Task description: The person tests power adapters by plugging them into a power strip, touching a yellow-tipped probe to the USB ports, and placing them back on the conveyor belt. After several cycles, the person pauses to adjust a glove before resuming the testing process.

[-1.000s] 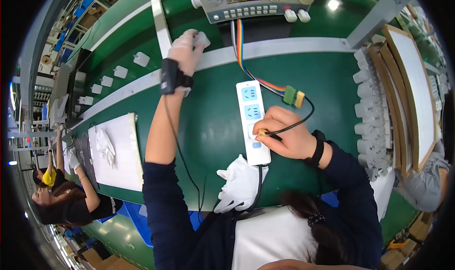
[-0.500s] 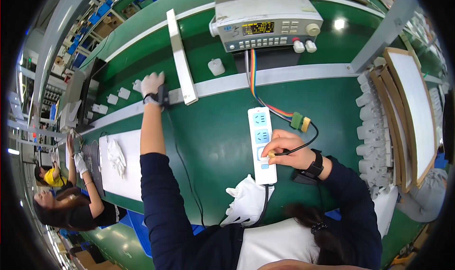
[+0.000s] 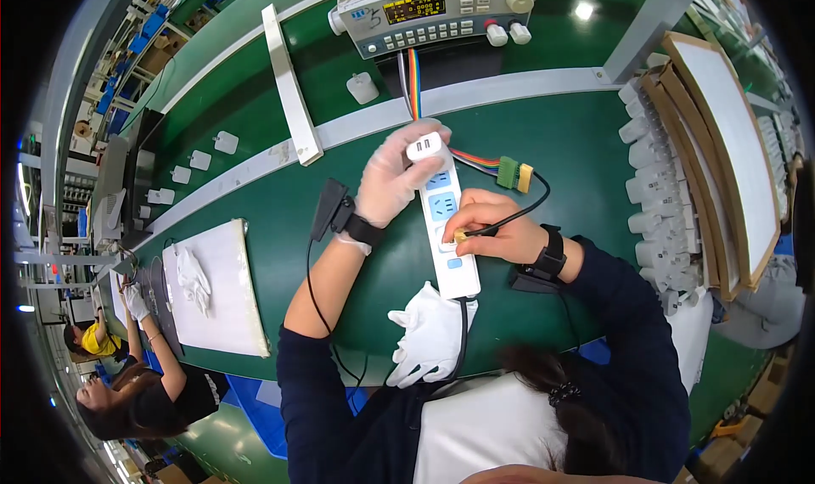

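At the centre of the frame a white power strip [image 3: 446, 229] lies lengthwise on the green workbench [image 3: 255, 204]. The left hand [image 3: 392, 177], in a thin clear glove, has come back from the upper left, where half a second ago it was reaching toward the small white adapters [image 3: 202, 160] beside the long white bar [image 3: 290, 85]; its fingers are now closed around a white plug adapter [image 3: 426, 147] and hold it at the top end of the strip. The right hand [image 3: 491, 231] has stayed put on the strip's lower half, fingers pinched around a slim black probe [image 3: 497, 222] whose tip touches the strip. The fetching appears finished and the adapter seems about to be seated in a socket. A white cloth glove [image 3: 429, 335] lies below the strip, and a grey test instrument [image 3: 437, 8] stands at the top.
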### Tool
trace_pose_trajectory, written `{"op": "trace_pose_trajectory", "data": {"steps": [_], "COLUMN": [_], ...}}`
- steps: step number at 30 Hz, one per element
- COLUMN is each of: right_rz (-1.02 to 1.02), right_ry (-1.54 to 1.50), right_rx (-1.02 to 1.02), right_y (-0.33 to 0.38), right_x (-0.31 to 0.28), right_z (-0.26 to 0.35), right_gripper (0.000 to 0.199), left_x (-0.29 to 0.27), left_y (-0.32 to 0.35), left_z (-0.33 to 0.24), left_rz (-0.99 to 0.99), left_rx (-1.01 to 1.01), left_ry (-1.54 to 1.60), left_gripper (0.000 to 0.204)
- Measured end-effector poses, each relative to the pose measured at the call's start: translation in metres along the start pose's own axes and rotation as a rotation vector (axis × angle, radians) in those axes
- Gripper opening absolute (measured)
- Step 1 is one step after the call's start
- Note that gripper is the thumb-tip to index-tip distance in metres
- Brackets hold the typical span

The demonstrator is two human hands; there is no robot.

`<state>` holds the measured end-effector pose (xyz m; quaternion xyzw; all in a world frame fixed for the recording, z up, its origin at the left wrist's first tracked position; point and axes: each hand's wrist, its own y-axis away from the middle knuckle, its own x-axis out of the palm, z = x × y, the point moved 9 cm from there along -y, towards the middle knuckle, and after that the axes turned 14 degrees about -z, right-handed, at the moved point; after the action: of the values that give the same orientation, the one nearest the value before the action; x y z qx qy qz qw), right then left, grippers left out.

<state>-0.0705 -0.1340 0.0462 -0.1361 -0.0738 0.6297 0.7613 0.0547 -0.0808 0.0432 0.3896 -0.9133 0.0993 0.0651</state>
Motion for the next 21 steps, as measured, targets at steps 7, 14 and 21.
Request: {"op": "trace_pose_trajectory", "data": {"steps": [7, 14, 21], "right_rz": [-0.002, -0.003, -0.018], "right_ry": [0.020, 0.019, 0.076], "right_rx": [-0.019, -0.008, -0.029], "right_y": [0.001, 0.002, 0.003], "right_x": [-0.001, 0.001, -0.005], "right_z": [0.000, -0.001, -0.002], "right_gripper": [0.020, 0.020, 0.019], "left_x": [0.019, 0.012, 0.003], "left_y": [0.011, 0.013, 0.036], "left_z": [-0.006, 0.008, -0.037], "left_rz": [0.158, 0.106, 0.013], "left_rx": [0.269, 0.313, 0.605], "left_ry": [-0.534, -0.562, -0.564], "left_gripper": [0.045, 0.047, 0.049]}}
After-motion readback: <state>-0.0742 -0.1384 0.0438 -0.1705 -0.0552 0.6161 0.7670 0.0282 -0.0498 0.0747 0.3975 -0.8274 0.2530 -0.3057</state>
